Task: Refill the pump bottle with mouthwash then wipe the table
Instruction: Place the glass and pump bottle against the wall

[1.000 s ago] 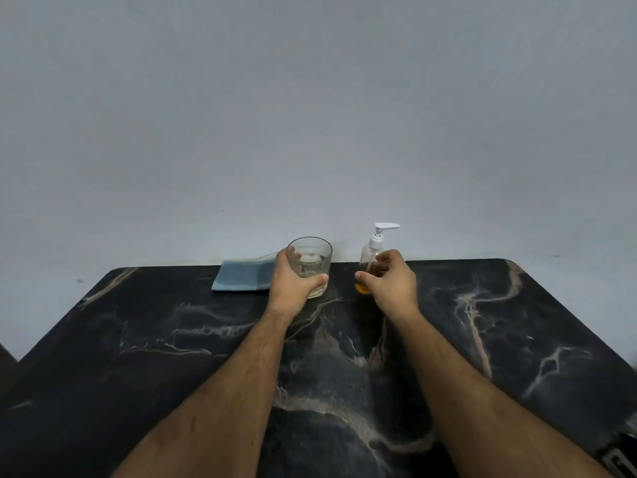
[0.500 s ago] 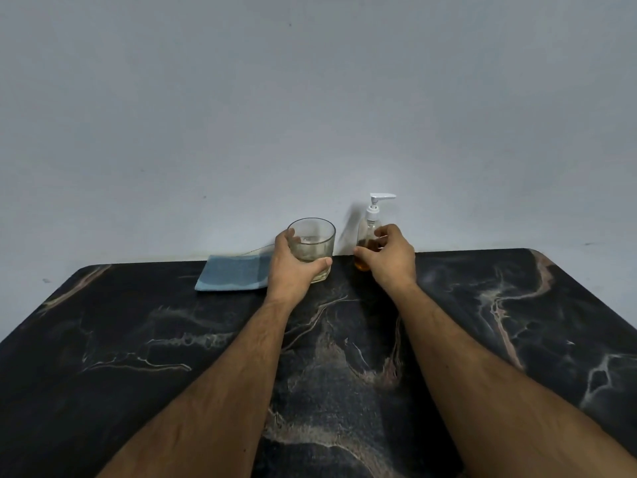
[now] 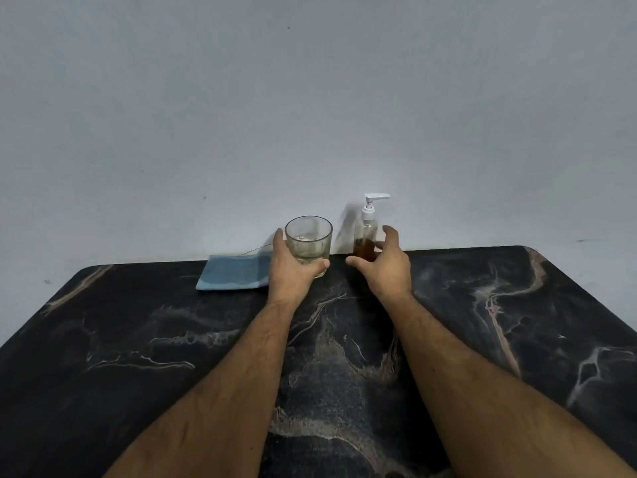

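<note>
One pump bottle [image 3: 366, 236] stands upright at the far edge of the table [image 3: 138, 339], close to the wall [image 3: 310, 98], with a white pump head on top and a low band of amber liquid in its clear body. Half a second ago the right hand [image 3: 384, 267] was wrapped round the bottle's lower part; now its fingers are spread and loosened, thumb stretched toward the left and the other fingers raised on the bottle's right side, so the grip has come off. Whether any fingertip touches the bottle cannot be told. The bottle itself stands where it did, upright and untilted.

Just to the left of the bottle is a clear glass tumbler [image 3: 309, 243] with a little pale liquid at its bottom. The left hand [image 3: 293, 270] grips it as before, thumb across the near side and fingers curled round the far left side.

Beside that hand, further left, a folded blue cloth [image 3: 234, 276] lies flat near the table's back edge, unmoved. The dark tabletop carries pale marble-like veins, and both bare forearms reach across it from the near edge.
</note>
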`<state>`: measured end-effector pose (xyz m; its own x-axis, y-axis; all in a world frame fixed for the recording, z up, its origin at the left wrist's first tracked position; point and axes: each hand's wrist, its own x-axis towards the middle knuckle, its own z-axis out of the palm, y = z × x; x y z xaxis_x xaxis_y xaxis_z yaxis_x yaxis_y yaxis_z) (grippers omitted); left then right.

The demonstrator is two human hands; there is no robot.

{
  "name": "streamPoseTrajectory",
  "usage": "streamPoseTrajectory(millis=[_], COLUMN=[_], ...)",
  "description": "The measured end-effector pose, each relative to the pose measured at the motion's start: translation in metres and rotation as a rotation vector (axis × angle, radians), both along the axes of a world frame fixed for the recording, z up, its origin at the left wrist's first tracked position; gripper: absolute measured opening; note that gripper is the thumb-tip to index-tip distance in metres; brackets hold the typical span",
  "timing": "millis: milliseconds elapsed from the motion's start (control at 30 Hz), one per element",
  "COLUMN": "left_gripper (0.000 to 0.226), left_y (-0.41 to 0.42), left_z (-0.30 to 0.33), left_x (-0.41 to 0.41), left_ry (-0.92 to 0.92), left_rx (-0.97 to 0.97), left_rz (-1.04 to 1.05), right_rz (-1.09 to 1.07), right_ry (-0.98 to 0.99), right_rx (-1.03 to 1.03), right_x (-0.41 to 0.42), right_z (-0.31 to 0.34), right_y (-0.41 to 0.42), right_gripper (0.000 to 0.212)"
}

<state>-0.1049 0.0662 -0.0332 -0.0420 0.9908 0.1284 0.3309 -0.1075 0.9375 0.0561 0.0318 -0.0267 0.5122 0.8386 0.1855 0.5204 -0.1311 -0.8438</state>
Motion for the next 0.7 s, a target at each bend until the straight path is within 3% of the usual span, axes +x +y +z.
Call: streamPoseTrajectory(millis=[100, 233, 300, 700], left_gripper=[0.098, 0.054, 0.043, 0.041], left_y=[-0.034, -0.085, -0.105, -0.249], left_z=[0.004, -0.002, -0.003, 0.038], left_x=[0.002, -0.001, -0.003, -0.003], left_ry=[0.064, 0.068, 0.039, 0.02], left_rx=[0.081, 0.176, 0.154, 0.084], left_rz=[0.06, 0.051, -0.005, -0.194], right_rz=[-0.068, -0.082, -0.059, 0.0], right_ry=[0.074, 0.153, 0.176, 0.157], right_rx=[0.018, 0.034, 0.031, 0.073], right_x=[-0.008, -0.019, -0.022, -0.03], right_z=[-0.002, -0.005, -0.001, 0.045], right_y=[-0.025, -0.076, -0.102, -0.283], right_gripper=[0.111, 0.107, 0.102, 0.055])
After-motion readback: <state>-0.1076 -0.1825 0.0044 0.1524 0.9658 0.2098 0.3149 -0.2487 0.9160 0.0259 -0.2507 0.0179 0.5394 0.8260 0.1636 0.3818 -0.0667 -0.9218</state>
